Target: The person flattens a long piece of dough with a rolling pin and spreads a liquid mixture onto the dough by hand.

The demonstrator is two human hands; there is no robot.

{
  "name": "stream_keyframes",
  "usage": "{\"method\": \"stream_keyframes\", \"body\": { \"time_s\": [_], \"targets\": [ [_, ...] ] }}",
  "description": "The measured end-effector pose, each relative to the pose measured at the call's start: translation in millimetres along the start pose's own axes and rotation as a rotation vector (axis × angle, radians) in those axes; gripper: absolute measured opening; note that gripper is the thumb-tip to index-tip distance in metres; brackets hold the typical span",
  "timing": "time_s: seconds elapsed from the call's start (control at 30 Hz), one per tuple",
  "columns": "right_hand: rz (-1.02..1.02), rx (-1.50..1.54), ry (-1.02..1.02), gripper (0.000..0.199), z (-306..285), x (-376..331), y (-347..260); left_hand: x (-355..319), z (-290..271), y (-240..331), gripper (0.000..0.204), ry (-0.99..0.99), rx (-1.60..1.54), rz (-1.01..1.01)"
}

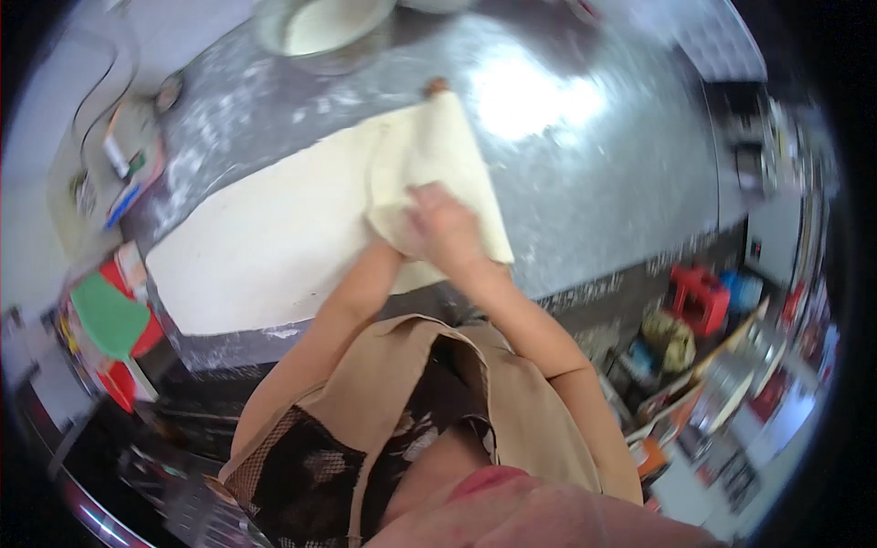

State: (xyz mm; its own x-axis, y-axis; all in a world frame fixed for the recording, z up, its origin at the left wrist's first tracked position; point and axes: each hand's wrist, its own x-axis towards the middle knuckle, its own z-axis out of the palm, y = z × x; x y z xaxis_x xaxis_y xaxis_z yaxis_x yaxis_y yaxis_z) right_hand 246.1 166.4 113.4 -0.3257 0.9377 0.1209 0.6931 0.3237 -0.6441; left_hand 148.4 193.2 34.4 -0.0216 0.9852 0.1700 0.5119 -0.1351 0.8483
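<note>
A long, pale dough sheet (265,233) lies flat across the metal worktop. Its right end is folded over into a layered, wrapped part (470,173). A brown knob-like tip (437,87) sticks out of the far end of this wrap, like the end of a rolling pin; the rest is covered by dough. My right hand (445,226) is on the middle of the wrap, its fingers bent but smeared by motion. Close beside it, my left hand (408,239) is mostly hidden by the dough's fold and my right hand, so its fingers do not show.
A bowl (333,41) with whitish contents stands at the far edge of the floury worktop (603,173). At the left is a pinkish tray (146,137) with small items. A green object (110,313) sits lower left; a red stool (699,300) stands below the right edge.
</note>
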Motion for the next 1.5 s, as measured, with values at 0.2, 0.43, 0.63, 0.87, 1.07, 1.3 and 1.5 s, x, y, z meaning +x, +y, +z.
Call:
{"method": "stream_keyframes", "body": {
  "time_s": [0.2,0.43,0.63,0.87,1.07,1.3,1.5],
  "targets": [
    [-0.388,-0.044,0.273,0.009,52,219,11,5,-19,0,0.047,0.100,-0.282,-0.101],
    [-0.088,-0.565,-0.864,0.020,123,363,17,17,-18,-30,0.043,0.041,-0.430,-0.245],
    [-0.015,-0.682,-0.912,0.023,153,357,63,22,4,-24,0.039,-0.046,-0.486,-0.294],
    [-0.151,-0.211,-0.241,0.018,-49,241,62,26,27,-46,0.034,0.002,-0.422,-0.351],
    [0.243,-0.627,-0.344,0.017,-135,31,175,15,48,-41,0.030,-0.104,-0.376,-0.339],
    [0.495,-0.400,0.093,0.040,-89,-100,269,-16,39,-39,0.026,-0.187,-0.302,-0.360],
    [0.572,-0.473,0.217,0.052,-18,-37,231,-19,49,-33,0.023,-0.200,-0.245,-0.354]
  ]
}}
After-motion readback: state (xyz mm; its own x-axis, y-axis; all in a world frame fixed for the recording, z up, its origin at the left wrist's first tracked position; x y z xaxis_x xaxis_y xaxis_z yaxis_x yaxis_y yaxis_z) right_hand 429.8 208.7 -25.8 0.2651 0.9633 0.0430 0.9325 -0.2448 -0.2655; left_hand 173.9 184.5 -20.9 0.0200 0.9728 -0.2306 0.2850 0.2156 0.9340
